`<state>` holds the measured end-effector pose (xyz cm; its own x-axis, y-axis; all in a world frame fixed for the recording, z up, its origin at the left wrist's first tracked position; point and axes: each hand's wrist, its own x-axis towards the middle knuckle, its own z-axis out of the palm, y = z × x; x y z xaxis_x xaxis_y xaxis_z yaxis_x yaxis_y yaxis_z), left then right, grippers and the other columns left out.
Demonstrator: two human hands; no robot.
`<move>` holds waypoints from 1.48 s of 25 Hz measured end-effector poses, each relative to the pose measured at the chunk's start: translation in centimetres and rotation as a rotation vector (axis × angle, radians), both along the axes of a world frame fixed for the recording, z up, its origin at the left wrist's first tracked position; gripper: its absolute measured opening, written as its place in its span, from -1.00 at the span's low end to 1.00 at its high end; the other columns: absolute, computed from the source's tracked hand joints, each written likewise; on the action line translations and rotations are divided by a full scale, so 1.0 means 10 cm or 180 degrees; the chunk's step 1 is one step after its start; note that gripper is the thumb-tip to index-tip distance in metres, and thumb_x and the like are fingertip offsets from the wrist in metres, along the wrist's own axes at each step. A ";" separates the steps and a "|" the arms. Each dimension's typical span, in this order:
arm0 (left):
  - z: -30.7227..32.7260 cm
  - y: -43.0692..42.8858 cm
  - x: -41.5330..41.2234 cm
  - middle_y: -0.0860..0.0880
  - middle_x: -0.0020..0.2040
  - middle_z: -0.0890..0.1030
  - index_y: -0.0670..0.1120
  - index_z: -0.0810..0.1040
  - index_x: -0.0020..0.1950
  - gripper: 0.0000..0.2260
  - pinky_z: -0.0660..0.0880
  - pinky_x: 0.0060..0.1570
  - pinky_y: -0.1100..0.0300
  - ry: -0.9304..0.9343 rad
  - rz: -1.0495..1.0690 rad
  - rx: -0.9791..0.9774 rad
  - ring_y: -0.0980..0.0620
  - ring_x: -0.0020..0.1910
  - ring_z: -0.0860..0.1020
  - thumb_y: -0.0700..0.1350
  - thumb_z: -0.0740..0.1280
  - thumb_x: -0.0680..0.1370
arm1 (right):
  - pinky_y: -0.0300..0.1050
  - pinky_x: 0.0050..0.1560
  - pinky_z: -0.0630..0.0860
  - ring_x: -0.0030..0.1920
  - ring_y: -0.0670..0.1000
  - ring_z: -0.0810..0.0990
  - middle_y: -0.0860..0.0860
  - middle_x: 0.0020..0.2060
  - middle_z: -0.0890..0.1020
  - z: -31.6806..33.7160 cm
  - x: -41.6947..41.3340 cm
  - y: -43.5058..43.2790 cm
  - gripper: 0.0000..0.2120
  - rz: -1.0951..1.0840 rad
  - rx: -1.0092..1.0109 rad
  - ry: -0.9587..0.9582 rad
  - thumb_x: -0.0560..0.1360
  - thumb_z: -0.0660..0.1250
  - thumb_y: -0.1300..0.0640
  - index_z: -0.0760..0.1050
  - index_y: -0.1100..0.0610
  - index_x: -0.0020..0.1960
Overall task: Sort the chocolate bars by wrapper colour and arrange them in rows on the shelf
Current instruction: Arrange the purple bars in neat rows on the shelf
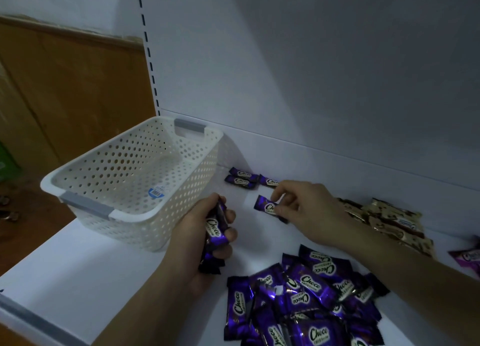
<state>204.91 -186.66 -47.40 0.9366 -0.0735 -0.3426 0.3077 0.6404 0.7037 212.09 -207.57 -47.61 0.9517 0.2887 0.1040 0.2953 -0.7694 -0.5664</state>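
The white perforated plastic basket (130,174) stands just left of your left hand (197,237), whose fingers curl round a bunch of purple foil-wrapped chocolate bars (217,228). Bare white shelf (244,231) separates it from your right hand (311,210), whose fingertips pinch one purple bar (266,205), just short of the three-bar row (242,180) by the back edge.

Light is dim, with a cool bluish-violet cast over the white shelf (78,280). The back panel (337,72) is palest at the left and darkens to grey toward the far right. The perforated basket (130,215) throws a soft shadow to its right, so light falls from the left. Foil in the pile of purple Choco bars (306,293) shows small glints. Wide-angle distortion bows the slotted upright (148,52), and the frame edges are soft and grainy.
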 end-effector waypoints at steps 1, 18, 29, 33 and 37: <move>-0.01 0.01 0.01 -0.08 -0.28 0.48 -0.09 0.48 0.02 -0.92 0.18 -0.68 0.37 0.0008 -0.0020 -0.0070 0.07 -0.54 0.36 -0.13 0.24 0.56 | -0.22 -0.15 0.55 -0.22 -0.16 0.60 -0.11 -0.19 0.64 -0.05 0.01 -0.01 -0.89 0.0000 -0.0122 -0.0271 0.52 0.46 0.11 0.57 -0.06 -0.01; -0.02 -0.03 0.00 0.03 -0.41 0.40 -0.07 0.65 -0.03 -0.87 0.19 -0.59 0.32 -0.0302 0.0107 0.0757 0.12 -0.51 0.35 -0.17 0.47 0.45 | -0.20 0.07 0.42 0.08 -0.03 0.47 -0.02 0.10 0.52 -0.13 0.03 -0.07 -0.72 0.0763 -0.1233 -0.1064 0.59 0.25 0.13 0.54 0.11 0.28; -0.01 -0.03 0.00 0.00 -0.38 0.43 -0.17 0.61 -0.01 -0.89 0.22 -0.62 0.30 -0.0309 0.0183 0.0944 0.11 -0.54 0.38 -0.15 0.43 0.53 | -0.17 -0.03 0.52 0.00 -0.16 0.59 -0.13 -0.02 0.66 0.17 -0.09 0.11 -0.80 0.0357 0.0264 -0.0361 0.63 0.27 -0.01 0.60 0.00 0.16; -0.04 -0.04 0.00 -0.03 -0.40 0.45 -0.18 0.61 -0.04 -0.90 0.26 -0.59 0.27 -0.0518 0.0175 0.1283 0.08 -0.50 0.40 -0.15 0.42 0.54 | -0.17 -0.16 0.60 -0.23 -0.02 0.70 0.03 -0.22 0.70 0.38 -0.25 0.32 -0.88 0.0597 0.1287 0.0527 0.52 0.46 0.17 0.57 0.08 0.03; -0.10 -0.02 0.08 -0.09 -0.26 0.58 -0.16 0.56 -0.03 -0.97 0.25 -0.61 0.30 -0.0232 0.0268 0.0809 0.06 -0.53 0.42 -0.21 0.35 0.58 | -0.27 -0.21 0.56 -0.24 -0.02 0.71 0.01 -0.24 0.70 0.36 -0.24 0.20 -0.87 0.0280 0.1541 0.0334 0.49 0.47 0.30 0.62 0.13 -0.01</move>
